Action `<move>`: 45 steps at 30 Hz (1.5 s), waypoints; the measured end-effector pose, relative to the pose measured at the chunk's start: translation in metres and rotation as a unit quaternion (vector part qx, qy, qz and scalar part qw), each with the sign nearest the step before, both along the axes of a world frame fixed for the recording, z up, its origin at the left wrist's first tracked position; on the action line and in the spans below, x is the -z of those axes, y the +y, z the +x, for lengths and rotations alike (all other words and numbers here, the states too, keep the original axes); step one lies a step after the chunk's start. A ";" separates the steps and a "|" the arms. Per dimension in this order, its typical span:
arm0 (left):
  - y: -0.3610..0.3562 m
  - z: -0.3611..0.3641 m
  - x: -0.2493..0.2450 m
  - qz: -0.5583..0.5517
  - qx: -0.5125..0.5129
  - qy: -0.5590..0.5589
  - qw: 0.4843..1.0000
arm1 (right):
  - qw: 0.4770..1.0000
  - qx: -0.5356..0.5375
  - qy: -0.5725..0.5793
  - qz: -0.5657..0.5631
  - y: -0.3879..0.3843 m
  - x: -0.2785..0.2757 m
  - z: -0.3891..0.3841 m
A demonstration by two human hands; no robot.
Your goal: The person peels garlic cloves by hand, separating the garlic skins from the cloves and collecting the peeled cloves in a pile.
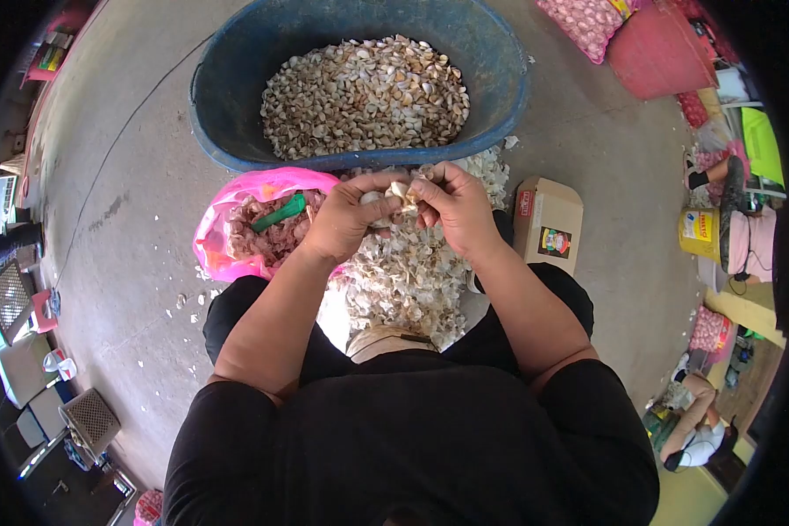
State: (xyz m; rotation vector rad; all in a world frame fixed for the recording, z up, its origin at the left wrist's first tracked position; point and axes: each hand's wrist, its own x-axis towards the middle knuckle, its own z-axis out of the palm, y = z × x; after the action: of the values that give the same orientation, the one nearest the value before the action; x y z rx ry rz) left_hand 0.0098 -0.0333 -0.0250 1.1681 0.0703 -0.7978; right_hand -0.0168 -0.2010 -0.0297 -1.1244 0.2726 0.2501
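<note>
My left hand (346, 215) is closed around garlic (399, 191) with whitish cloves showing at the fingertips. Against it, my right hand (458, 206) pinches a piece of the same garlic and its papery skin. Both hands meet over a heap of garlic skins (403, 285) between my knees. Just beyond them stands a large blue tub (215, 140) with many loose garlic cloves (364, 96) in it. Beside my left forearm, a pink mesh bag (209, 241) lies open, holding garlic bulbs and a green object (279, 213).
A cardboard box (548, 219) sits right of my right hand. Farther right are a red tub (662, 53), a mesh sack of garlic (583, 22), a yellow bucket (700, 230) and other seated people. A grey crate (90, 419) and a cable (114, 140) are on the left.
</note>
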 end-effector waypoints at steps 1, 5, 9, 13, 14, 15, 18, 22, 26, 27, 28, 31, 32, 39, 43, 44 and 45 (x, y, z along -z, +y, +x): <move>0.000 0.000 0.001 -0.001 -0.007 -0.005 1.000 | 1.000 -0.001 -0.004 -0.020 0.001 0.000 0.000; -0.001 0.003 0.008 0.010 -0.051 -0.011 0.999 | 0.972 -0.019 -0.065 -0.224 -0.003 0.001 0.001; -0.002 0.002 0.005 0.057 -0.060 -0.041 0.996 | 0.842 -0.078 -0.136 -0.517 -0.008 0.005 0.000; -0.002 0.000 0.005 0.121 0.007 -0.115 0.986 | 0.965 -0.133 -0.061 -0.218 0.000 0.006 0.001; -0.001 0.000 0.007 0.131 0.024 -0.131 0.982 | 0.953 -0.146 -0.087 -0.249 0.003 0.009 -0.001; -0.001 0.000 0.007 0.142 0.042 -0.148 0.978 | 0.951 -0.125 -0.119 -0.256 0.005 0.010 -0.002; -0.002 -0.003 0.004 0.088 0.010 -0.102 0.991 | 0.956 -0.071 -0.157 -0.236 0.009 0.013 -0.004; -0.007 -0.007 0.011 -0.017 -0.075 -0.045 0.996 | 0.997 -0.026 -0.040 -0.062 0.011 0.004 -0.006; -0.005 -0.001 0.002 0.007 -0.034 -0.066 0.997 | 0.998 -0.029 0.049 0.005 0.009 -0.009 0.001; -0.005 -0.001 -0.001 0.023 -0.013 -0.087 0.996 | 0.996 -0.061 0.048 -0.033 0.006 -0.006 0.003; -0.006 -0.002 0.001 0.039 0.004 -0.125 0.991 | 0.992 -0.091 0.048 -0.071 0.000 -0.001 0.004; -0.008 -0.004 0.005 0.078 0.040 -0.212 0.973 | 0.981 -0.121 0.049 -0.146 -0.003 0.001 0.004; -0.008 -0.004 0.003 0.086 0.042 -0.223 0.970 | 0.978 -0.121 0.049 -0.165 -0.003 0.000 0.004; -0.004 -0.003 0.012 -0.010 -0.016 -0.116 0.993 | 0.995 -0.098 0.001 -0.028 -0.003 -0.007 0.000; -0.004 -0.003 0.005 -0.095 -0.065 -0.030 0.993 | 0.984 -0.098 0.009 0.150 -0.011 -0.003 0.001; -0.002 -0.002 0.003 -0.110 -0.085 -0.001 0.990 | 0.973 -0.106 0.016 0.203 -0.015 0.000 0.002; -0.001 -0.001 0.002 -0.125 -0.105 0.029 0.986 | 0.989 -0.143 -0.044 -0.003 -0.019 0.005 0.003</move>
State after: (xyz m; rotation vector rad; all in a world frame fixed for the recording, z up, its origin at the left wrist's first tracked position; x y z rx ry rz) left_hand 0.0089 -0.0343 -0.0274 0.8837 0.1352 -0.6327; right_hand -0.0134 -0.2198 -0.0347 -1.1771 0.0317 0.4531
